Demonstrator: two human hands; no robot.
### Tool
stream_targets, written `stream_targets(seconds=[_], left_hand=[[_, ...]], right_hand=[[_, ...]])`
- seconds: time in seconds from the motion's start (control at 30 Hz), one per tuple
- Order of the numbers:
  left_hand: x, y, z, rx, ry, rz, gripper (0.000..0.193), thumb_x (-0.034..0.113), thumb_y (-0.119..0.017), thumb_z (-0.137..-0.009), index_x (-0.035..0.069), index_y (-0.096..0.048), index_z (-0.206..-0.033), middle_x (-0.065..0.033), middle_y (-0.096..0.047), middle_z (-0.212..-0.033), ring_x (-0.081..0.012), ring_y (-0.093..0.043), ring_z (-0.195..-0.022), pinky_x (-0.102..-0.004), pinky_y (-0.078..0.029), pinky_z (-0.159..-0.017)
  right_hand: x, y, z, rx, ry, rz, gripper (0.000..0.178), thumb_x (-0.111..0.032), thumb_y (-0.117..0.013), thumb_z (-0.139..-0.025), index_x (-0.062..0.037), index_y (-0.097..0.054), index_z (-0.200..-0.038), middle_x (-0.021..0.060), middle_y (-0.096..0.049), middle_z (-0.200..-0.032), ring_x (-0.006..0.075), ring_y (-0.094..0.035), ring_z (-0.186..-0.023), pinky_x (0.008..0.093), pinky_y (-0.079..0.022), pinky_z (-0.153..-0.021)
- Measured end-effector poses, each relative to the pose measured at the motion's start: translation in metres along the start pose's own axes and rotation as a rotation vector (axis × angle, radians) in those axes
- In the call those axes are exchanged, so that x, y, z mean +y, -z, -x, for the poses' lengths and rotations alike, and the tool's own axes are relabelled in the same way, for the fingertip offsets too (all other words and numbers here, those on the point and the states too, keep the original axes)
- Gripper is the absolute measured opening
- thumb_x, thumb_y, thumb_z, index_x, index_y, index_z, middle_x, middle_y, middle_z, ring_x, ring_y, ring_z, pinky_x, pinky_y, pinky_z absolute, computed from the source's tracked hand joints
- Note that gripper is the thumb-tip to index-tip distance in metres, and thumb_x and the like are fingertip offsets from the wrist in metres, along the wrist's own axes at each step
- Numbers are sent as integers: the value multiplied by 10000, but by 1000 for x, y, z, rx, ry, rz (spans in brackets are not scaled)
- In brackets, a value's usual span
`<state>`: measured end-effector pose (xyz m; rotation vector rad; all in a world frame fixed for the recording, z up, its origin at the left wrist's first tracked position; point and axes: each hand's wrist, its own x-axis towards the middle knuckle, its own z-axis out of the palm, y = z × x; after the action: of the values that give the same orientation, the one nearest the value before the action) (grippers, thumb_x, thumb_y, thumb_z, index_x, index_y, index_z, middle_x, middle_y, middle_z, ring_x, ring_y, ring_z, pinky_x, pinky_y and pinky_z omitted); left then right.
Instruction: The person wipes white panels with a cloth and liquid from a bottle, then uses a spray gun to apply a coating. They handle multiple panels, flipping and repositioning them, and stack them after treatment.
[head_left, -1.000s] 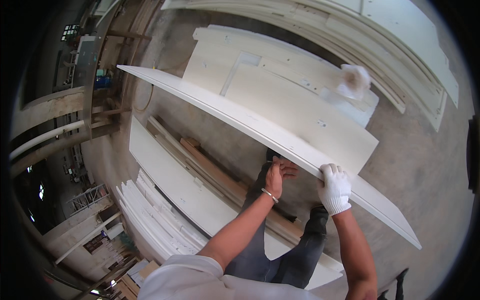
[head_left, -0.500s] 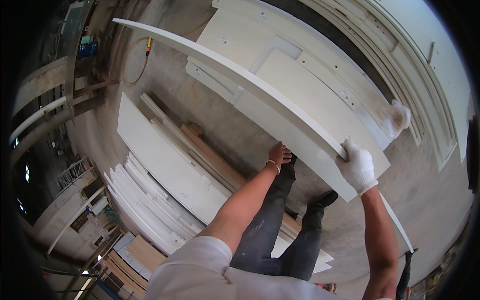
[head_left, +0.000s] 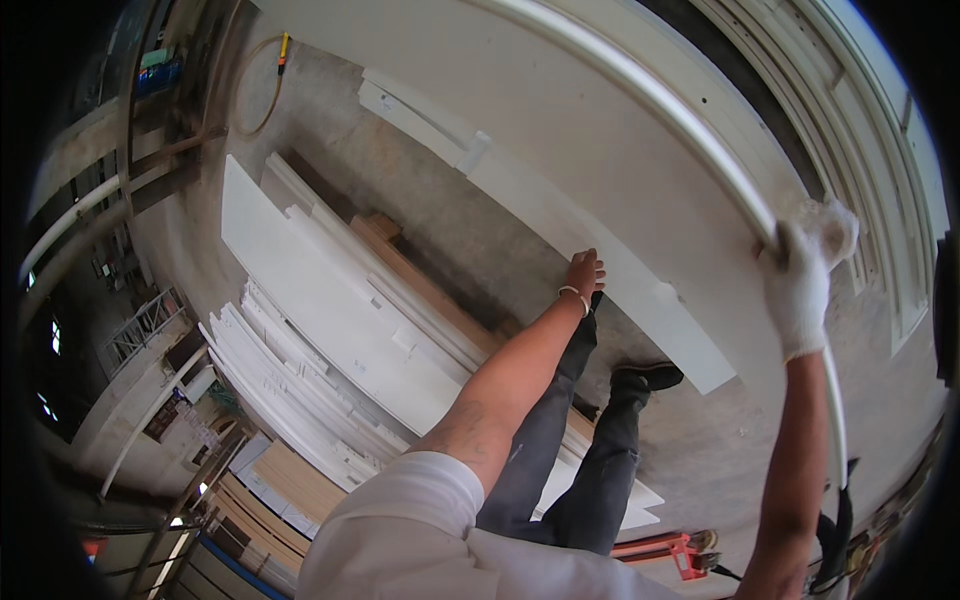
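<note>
A large white panel [head_left: 560,130] stretches across the upper part of the view, tilted so that its broad face shows. My right hand [head_left: 802,295], in a white knitted glove, grips its raised long edge. Bare and wearing a light bracelet, my left hand [head_left: 587,271] hovers by the panel's lower side with loosely bent fingers. Nothing shows in it; whether it touches anything I cannot tell. Below the panel, the edge of a pale board [head_left: 690,345] sticks out over the floor. The panel hides most of the pieces beneath it.
Long white boards [head_left: 330,270] and a brown strip [head_left: 405,270] lie on the concrete floor to my left, beside stacked white strips [head_left: 290,385]. More long panels [head_left: 810,100] lie at the far right. Crumpled clear wrapping [head_left: 840,225] is near my gloved hand. Red-orange equipment [head_left: 682,555] stands low right.
My right hand has moved right and away with the panel's edge, and the panel's broad face now covers the boards beneath. My left hand has shifted slightly right and farther out.
</note>
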<state>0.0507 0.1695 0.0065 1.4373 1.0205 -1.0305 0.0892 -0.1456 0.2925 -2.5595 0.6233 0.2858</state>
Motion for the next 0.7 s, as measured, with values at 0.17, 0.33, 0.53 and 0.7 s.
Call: stream_targets(seconds=[0.17,0.33,0.53,0.7], left_hand=[[-11,-17,-7,98,-97,-35,408,406,-573,-1033,26,-524,-893,-9,-516,-736,-182,-495,-641,-402,-438,-611],[-60,-29,-9,183,8,46,500,614,-594,-976,146,-472,-848,56,-418,-774,-128,-423,-703,-500,-401,-807],[-108,-56,-1,-29,194,232,578,750,-555,-937,177,-493,-907,52,-459,-835,-110,-463,-760,-444,-440,-890],[-122,-70,-15,319,-248,-8,562,537,-644,-984,15,-553,-797,-30,-590,-772,-182,-546,-700,-399,-452,-701]], right_hand=[[63,-26,-72,129,-77,42,262,-242,-644,-990,-42,-686,-1153,146,-661,-773,226,-649,-673,375,-505,-672],[86,-37,-94,63,-142,-107,206,-210,-624,-999,-38,-680,-1096,50,-591,-793,141,-537,-726,314,-453,-703],[108,-43,-125,-55,-83,-193,167,-195,-599,-1022,-40,-660,-1040,1,-507,-773,111,-460,-723,289,-401,-681],[125,-67,-131,-129,-66,-157,156,-181,-586,-1032,-38,-644,-1052,-12,-479,-789,106,-438,-729,271,-395,-678]])
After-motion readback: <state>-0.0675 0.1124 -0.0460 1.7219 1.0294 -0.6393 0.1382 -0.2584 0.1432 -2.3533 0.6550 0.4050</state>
